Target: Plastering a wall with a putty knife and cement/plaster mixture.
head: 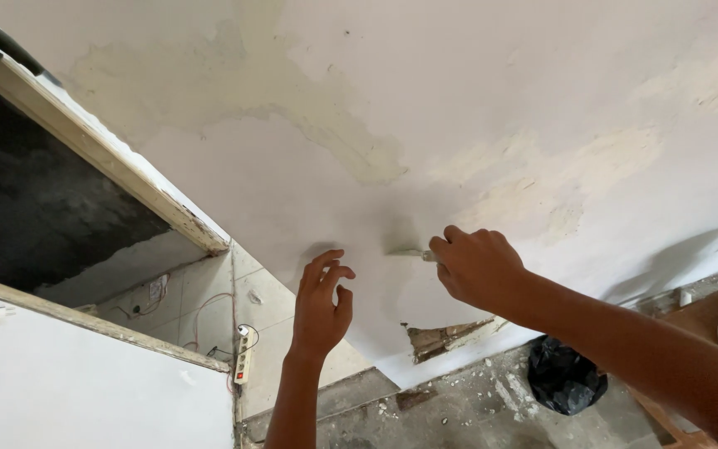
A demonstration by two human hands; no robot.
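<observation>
The right hand (477,268) is clenched around a putty knife (413,253), whose blade lies flat against the white wall (309,166) and points left from the grip, long axis roughly horizontal. The left hand (322,303) is released, fingers spread, just beside the blade's tip. Below right, a black bag (565,378) lies on the rubble-strewn floor (459,411); its contents are hidden.

This is a room under renovation, a building site indoors. The white wall (542,100) is patched with yellowish filler, a broken gap (442,337) exposes brick near its base, rubble litters the bare concrete floor (459,407), and loose wires (201,312) hang by a power strip (243,357).
</observation>
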